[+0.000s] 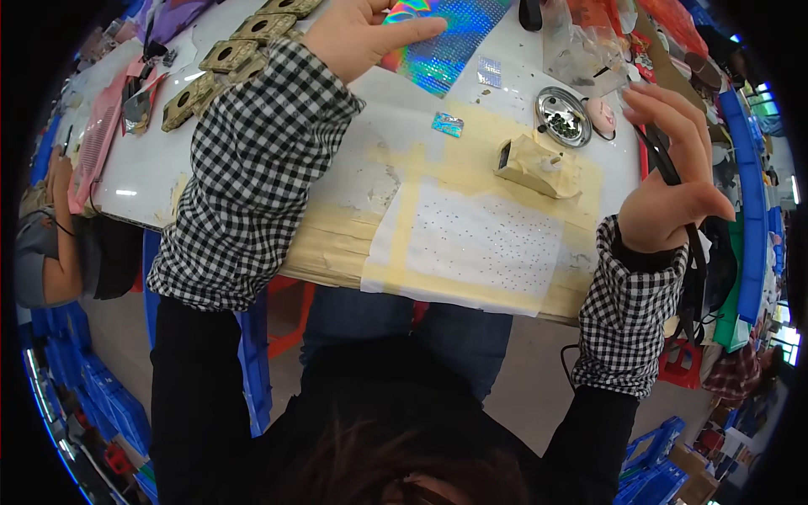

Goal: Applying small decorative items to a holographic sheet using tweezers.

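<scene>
My left hand point(358, 38) is at the top of the view, closed on a shiny rainbow holographic sheet point(446, 46), thumb on its face. My right hand point(669, 168) is raised at the table's right side, palm turned up, fingers apart. A black rod or thick cord point(661, 156) crosses that palm and runs down past the wrist; I cannot make out whether it is gripped. Below the sheet lies a small holographic piece point(448, 124). A yellow-taped block point(539, 166) with a small peg stands above a white paper point(480, 244) covered with tiny dots.
A round metal dish point(563, 116) holds small dark green bits beside a pink rounded object point(601, 116). Patterned plates with round holes point(223, 55) lie at the upper left. Clear plastic bags point(581, 50) sit at the upper right. Another person's arm point(63, 244) is at the far left.
</scene>
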`<state>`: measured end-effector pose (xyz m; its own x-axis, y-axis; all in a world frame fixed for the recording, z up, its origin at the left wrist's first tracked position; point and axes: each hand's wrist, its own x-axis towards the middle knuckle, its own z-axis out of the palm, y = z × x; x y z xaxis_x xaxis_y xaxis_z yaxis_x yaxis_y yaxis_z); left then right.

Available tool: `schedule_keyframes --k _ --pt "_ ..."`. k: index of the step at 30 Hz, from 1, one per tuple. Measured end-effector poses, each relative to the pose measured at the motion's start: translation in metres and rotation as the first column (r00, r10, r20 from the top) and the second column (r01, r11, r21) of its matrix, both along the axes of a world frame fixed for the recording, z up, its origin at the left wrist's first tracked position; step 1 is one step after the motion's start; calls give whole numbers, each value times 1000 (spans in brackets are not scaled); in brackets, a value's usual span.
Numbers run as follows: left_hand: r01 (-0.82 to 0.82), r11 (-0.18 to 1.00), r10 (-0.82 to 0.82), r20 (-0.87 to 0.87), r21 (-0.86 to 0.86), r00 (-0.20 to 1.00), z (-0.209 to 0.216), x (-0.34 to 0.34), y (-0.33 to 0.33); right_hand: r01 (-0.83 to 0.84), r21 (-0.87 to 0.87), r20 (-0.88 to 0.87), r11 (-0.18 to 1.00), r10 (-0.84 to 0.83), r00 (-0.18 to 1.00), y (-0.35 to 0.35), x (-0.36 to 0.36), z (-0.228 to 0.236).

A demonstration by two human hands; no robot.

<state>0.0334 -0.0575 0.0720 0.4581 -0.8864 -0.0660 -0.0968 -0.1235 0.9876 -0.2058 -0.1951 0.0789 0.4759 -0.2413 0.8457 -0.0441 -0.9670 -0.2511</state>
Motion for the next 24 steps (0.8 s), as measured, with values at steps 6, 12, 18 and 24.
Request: schedule_keyframes --k 6,12,18,24 --pt "38 976 -81 -194 -216 978 -25 -24 14 78 417 -248 905 31 968 20 0 18" --pt "-24 970 -85 -431 -241 898 -27 -46 18 -241 269 -79 933 271 959 22 2 -6" --pt "8 982 -100 -482 -190 870 -25 -50 28 -281 102 -252 954 298 921 36 6 -13" --pt "2 996 -44 -465 -91 884 -24 -49 31 -365 290 -239 885 436 868 34 -2 -24"
